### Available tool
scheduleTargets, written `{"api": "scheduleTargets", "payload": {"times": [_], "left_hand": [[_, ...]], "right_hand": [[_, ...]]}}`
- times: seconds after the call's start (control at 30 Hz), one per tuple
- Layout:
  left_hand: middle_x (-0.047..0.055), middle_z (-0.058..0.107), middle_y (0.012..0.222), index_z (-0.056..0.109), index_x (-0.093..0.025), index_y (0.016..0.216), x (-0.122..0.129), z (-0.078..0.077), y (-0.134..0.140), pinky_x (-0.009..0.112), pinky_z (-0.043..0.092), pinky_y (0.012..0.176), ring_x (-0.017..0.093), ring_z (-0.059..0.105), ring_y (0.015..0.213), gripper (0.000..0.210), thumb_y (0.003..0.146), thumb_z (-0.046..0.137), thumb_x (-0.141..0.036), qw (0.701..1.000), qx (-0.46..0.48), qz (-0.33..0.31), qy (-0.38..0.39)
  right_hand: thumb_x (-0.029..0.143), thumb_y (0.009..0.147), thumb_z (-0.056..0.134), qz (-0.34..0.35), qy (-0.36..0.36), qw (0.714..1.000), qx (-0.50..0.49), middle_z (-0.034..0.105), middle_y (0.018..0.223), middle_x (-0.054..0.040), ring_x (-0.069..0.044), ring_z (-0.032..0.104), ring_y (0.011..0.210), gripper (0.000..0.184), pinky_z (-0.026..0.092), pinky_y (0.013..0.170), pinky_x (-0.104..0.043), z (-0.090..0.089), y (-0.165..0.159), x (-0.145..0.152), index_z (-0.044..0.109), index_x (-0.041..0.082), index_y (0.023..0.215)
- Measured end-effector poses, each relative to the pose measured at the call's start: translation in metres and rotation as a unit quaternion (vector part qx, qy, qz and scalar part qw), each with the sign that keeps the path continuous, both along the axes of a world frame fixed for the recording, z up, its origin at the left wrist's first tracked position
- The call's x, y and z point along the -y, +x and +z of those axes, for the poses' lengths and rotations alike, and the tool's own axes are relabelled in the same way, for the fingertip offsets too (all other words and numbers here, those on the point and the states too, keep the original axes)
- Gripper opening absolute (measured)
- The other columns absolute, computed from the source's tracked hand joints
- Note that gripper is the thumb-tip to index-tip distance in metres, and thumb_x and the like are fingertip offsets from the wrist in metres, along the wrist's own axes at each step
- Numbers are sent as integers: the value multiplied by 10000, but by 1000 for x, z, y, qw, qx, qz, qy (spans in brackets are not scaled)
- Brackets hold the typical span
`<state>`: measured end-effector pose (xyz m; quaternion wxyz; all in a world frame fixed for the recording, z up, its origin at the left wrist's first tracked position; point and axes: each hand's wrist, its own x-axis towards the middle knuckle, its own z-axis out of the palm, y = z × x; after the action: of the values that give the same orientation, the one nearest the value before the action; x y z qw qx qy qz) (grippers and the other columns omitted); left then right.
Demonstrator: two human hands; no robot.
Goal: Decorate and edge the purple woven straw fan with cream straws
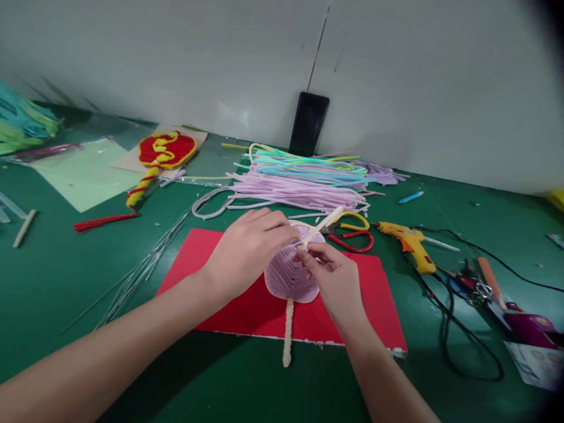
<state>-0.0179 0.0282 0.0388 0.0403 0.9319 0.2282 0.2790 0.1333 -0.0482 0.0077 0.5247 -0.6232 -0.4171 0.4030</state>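
Note:
A round fan [291, 279] of lilac pipe cleaners with a cream edge lies over the red board, its twisted cream handle [288, 335] pointing towards me. Above the fan, a cream pipe cleaner [325, 224] sticks up and to the right from between my fingers. My right hand [337, 279] pinches it near its lower end. From the left, my left hand [249, 249] reaches over the fan, its closed fingertips meeting the same strip. The fingertips partly hide the bent end and the fan's upper part.
Under the fan lies a red board [233, 305]. Beyond it are scissors [352, 241], lilac pipe cleaners [291, 191] and an upright phone [309, 123]. A yellow glue gun [409, 244] with cord lies right; thin wires [145, 261] and a red-yellow fan [170, 151] lie left.

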Motion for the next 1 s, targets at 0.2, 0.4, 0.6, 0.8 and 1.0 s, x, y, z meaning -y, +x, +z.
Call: {"api": "scheduleTargets", "payload": {"times": [0.2, 0.4, 0.6, 0.8, 1.0], "left_hand": [[44, 648, 871, 640, -174, 886, -1, -1, 0, 292, 420, 720, 151, 574, 802, 242, 914, 403, -218, 1000, -1, -1, -19], [43, 639, 852, 638, -169, 883, 1, 1, 0, 302, 405, 706, 158, 555, 779, 258, 915, 383, -187, 1000, -15, -1, 24], [41, 633, 850, 635, -177, 893, -1, 5, -3, 295, 409, 729, 157, 549, 786, 243, 906, 392, -178, 994, -52, -35, 85], [36, 634, 846, 636, -183, 895, -3, 9, -5, 291, 415, 735, 156, 552, 786, 242, 899, 396, -156, 991, -69, -39, 103], [28, 642, 847, 628, -180, 907, -4, 10, -4, 285, 426, 765, 148, 559, 797, 230, 896, 402, -140, 985, -82, -64, 137]], "right_hand": [[356, 741, 634, 0, 1, 1000, 8, 686, 698, -20, -143, 596, 609, 166, 457, 544, -253, -1, 1, 1, 670, 203, 793], [329, 759, 618, 7, 12, 1000, 10, 677, 675, -19, -142, 604, 624, 142, 456, 568, -251, 1, 1, 0, 642, 190, 745], [319, 756, 621, 38, -7, 999, 15, 660, 636, -4, -121, 582, 570, 137, 459, 562, -242, 2, 2, 0, 637, 190, 713], [322, 772, 618, 49, 13, 998, 31, 665, 697, -10, -122, 584, 602, 127, 461, 581, -240, 1, 3, 3, 639, 197, 763], [323, 769, 618, 76, 8, 996, 35, 642, 660, -8, -132, 592, 608, 144, 450, 591, -249, 2, 5, 4, 614, 188, 720]]}}
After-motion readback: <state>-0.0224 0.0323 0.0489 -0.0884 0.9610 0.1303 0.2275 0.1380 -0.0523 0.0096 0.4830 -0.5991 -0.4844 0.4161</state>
